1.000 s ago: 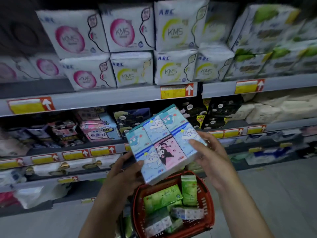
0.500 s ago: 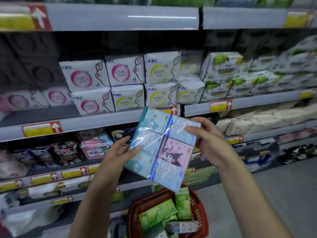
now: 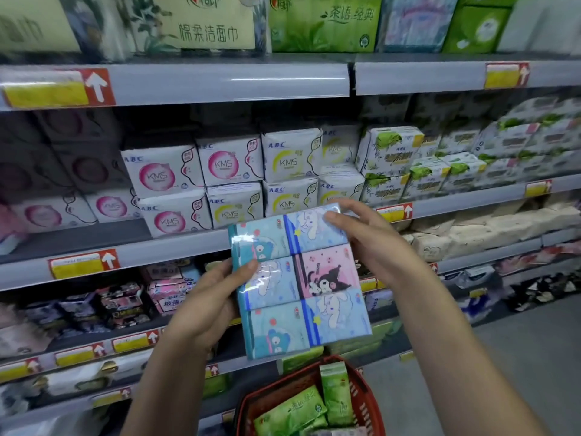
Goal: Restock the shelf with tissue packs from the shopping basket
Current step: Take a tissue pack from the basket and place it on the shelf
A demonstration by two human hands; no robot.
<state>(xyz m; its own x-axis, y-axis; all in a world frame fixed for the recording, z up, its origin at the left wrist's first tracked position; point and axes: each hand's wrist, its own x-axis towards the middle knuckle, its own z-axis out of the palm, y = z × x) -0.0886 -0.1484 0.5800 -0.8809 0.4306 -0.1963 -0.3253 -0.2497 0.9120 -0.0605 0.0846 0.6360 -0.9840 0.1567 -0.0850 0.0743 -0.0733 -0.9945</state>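
Lifted higher since a moment ago, the tissue pack [image 3: 300, 280] is gripped upright by the left hand [image 3: 207, 306] and right hand [image 3: 374, 243] before the shelf [image 3: 176, 247], above the basket [image 3: 364, 401].

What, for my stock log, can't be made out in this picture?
Head view:
Shopping basket: cut off by the bottom edge, so remaining packs can't be counted.
Tissue pack: back faces away; fingers of the left hand hidden behind it.
Price label: print blurred.
Top-shelf packs: cropped by the top edge.
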